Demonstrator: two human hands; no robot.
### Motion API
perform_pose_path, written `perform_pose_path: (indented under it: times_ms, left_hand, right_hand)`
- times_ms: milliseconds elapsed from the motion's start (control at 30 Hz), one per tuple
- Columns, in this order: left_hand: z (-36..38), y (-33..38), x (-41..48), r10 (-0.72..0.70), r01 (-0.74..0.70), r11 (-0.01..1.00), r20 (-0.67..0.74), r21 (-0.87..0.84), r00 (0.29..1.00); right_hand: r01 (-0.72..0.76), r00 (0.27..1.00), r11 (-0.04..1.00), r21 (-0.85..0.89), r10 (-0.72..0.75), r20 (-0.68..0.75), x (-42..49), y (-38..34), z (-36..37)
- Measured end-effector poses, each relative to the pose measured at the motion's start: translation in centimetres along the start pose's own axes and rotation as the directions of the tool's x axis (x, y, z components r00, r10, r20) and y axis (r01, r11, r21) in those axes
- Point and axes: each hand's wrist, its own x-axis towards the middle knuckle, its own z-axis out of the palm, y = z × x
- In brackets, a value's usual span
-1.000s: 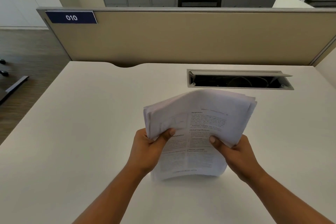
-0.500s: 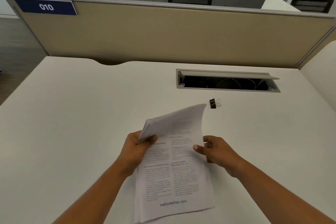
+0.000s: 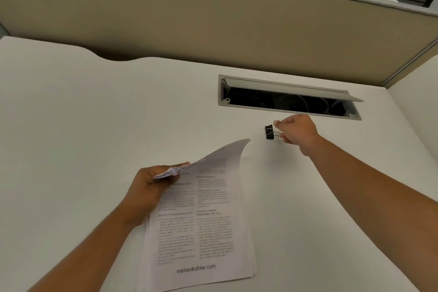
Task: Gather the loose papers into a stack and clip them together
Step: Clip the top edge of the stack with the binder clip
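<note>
Papers [image 3: 201,227] lie as a printed stack in the lower middle of the frame, their near end flat on the desk [image 3: 71,125] and their far end lifted and curled upward. The bottom line of the top sheet reads "mebooksfree.com". The left hand [image 3: 151,187] pinches the stack's upper left corner, thumb on top and fingers underneath, closed firmly on the sheets so that the corner fans slightly.

Up and to the right of the papers, apart from them, sits a black clip [image 3: 269,132] with wire handles pointing right. The right hand [image 3: 297,131] reaches out to it with the arm stretched from the lower right of the frame. Its thumb and fingers are drawn narrowly together on the wire handles; whether the clip rests on the desk or is raised off it cannot be told.

Just beyond the right hand, a long cable slot [image 3: 289,99] is set into the desk, its grey lid tilted open over a dark inside. A tan partition [image 3: 213,21] runs across the upper frame behind the desk.
</note>
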Motion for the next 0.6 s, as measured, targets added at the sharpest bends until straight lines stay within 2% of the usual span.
perform_pose_path:
  times_ms: [167,367,467,600]
  left_hand:
    - [-0.4,-0.5,0.1,-0.024,0.027,0.999,-0.061,0.039,0.998]
    - [-0.3,-0.4,-0.1,-0.046,0.049,0.998,-0.051,0.049,0.998]
    - [-0.3,-0.2,-0.2,-0.059,0.061,0.997,-0.056,0.044,0.997]
    - [-0.3,0.1,-0.3,-0.069,0.072,0.996,-0.064,0.043,0.996]
  right_hand:
    - [0.062,0.995,0.995,-0.078,-0.055,0.086,0.7,-0.7,0.8]
    - [0.090,0.960,0.985,0.150,-0.126,0.251,-2.8,-2.7,0.0]
    - [0.109,0.935,0.982,0.153,-0.153,0.320,-5.1,-2.9,-0.1]
    - [0.055,0.889,0.982,0.179,-0.129,0.438,-7.9,-2.4,0.8]
